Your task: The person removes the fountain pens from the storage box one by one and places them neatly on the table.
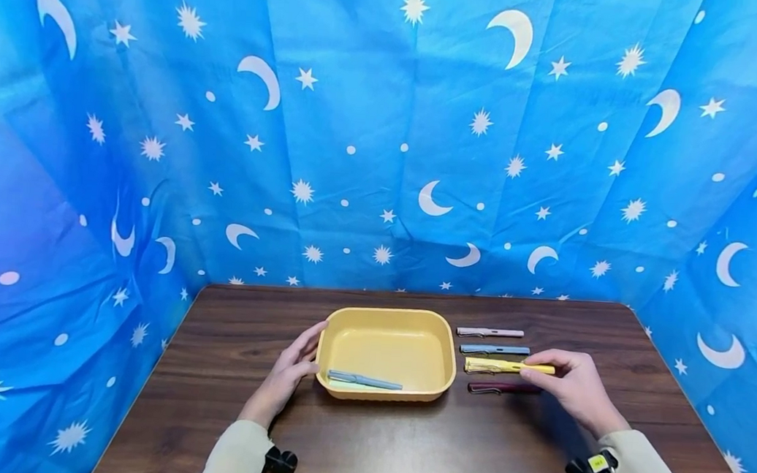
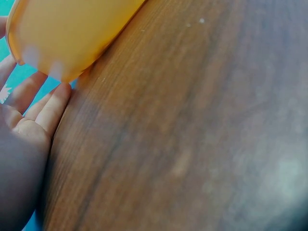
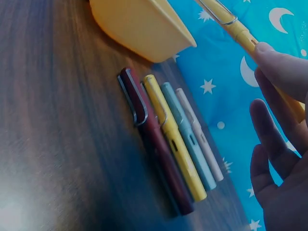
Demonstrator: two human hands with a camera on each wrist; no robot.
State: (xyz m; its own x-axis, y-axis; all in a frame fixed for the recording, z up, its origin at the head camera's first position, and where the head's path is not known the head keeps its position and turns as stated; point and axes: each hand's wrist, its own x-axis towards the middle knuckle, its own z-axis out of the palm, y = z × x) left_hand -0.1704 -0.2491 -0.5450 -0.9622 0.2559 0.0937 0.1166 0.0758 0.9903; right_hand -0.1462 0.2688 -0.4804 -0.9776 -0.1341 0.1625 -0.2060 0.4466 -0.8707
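Note:
My right hand [image 1: 575, 386] pinches a yellow fountain pen [image 3: 243, 36] between thumb and fingers, raised above the table. A second yellow fountain pen [image 3: 175, 142] lies below it in a row, between a maroon pen [image 3: 156, 139] and a blue-grey pen [image 3: 185, 127]. At the far end of that row is a pale pinkish pen [image 1: 490, 333]. A yellow rectangular tray [image 1: 389, 311] stands left of the row. Inside, along its near wall, lies a light blue pen [image 1: 368, 381], partly covering a pale green one. My left hand [image 1: 286, 369] touches the tray's left side, fingers extended.
The dark wooden table [image 1: 396, 450] reaches back to a blue curtain [image 1: 373, 119] with white moons and stars, which also hangs at both sides. Both wrists carry small black cameras.

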